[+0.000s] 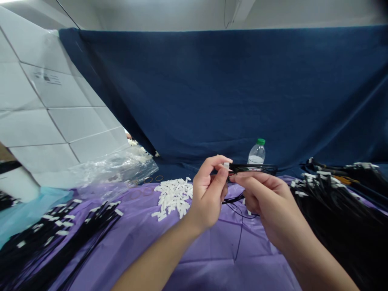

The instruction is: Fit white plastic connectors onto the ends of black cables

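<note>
Black cable bundle (pixel 253 167), lying level, white connector (pixel 226 165) apparently leftward, both hands pinching.

We cannot see how the small white piece (pixel 226 165) meets the black cable bundle (pixel 253 168); our left hand (pixel 209 192) covers its underside. Our right hand (pixel 263 196) hides the bundle's near end. The bottle (pixel 257 154) is half hidden behind the bundle. The cable piles at left (pixel 54 238) and right (pixel 342 210) run off the edges, and the print on the white boxes (pixel 48 77) is too small to read.
</note>
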`<state>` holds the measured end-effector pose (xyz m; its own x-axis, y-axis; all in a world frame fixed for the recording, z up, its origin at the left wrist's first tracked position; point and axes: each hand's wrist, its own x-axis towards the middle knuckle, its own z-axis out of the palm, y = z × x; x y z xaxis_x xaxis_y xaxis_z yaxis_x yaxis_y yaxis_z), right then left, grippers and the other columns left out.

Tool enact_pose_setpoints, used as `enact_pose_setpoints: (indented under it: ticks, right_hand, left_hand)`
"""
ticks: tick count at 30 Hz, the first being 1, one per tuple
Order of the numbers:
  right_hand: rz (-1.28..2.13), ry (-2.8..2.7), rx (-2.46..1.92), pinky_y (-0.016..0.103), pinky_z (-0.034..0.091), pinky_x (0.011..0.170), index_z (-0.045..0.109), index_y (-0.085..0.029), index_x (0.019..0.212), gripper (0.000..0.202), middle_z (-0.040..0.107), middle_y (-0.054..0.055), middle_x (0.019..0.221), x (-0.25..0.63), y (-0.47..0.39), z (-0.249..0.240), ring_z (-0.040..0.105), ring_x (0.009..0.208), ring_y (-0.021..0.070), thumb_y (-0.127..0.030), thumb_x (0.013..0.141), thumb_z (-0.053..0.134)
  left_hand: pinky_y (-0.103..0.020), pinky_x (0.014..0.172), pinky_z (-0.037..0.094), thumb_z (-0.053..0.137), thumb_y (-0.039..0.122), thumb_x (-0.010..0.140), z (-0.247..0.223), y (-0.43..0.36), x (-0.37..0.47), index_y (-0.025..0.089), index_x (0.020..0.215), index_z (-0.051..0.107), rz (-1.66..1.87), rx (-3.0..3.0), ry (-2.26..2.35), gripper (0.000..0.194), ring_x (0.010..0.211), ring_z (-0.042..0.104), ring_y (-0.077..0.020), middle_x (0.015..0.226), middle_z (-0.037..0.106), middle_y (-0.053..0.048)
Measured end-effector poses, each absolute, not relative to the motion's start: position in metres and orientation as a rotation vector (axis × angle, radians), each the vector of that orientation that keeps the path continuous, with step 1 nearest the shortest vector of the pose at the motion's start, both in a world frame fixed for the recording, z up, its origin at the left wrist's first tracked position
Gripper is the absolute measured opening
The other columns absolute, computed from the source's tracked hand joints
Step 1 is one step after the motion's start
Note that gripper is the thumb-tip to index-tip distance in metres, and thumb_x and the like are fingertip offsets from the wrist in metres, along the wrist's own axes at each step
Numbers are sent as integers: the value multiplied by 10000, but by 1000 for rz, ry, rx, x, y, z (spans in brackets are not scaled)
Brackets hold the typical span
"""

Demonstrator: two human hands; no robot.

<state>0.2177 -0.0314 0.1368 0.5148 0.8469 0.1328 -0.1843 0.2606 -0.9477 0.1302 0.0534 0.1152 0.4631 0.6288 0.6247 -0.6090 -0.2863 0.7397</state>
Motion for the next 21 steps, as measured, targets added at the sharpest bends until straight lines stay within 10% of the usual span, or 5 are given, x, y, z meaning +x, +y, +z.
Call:
enact_pose_setpoints:
  ticks: [11, 21]
  right_hand:
    - [664, -990, -1155, 208, 158, 374, 764, -209, 784, 141, 454, -41, 453, 219, -33, 137, 244, 403, 55, -257, 769, 632]
    - [347, -1193, -1334, 237, 424, 604, 722, -205, 797, 208, 645, 8, 702, 214, -34, 135, 557, 668, 139, -296, 858, 546]
  left_hand:
    - [-180, 360, 220, 553, 375, 883, 115, 48, 130, 264, 986, 625, 1216, 1452, 146, 168, 422, 300, -41, 650, 393, 47]
    - [-222, 445, 341, 562, 385, 870, 116, 41, 130, 264, 958, 648, 1343, 1517, 322, 174, 559, 450, -102, 832, 591, -21]
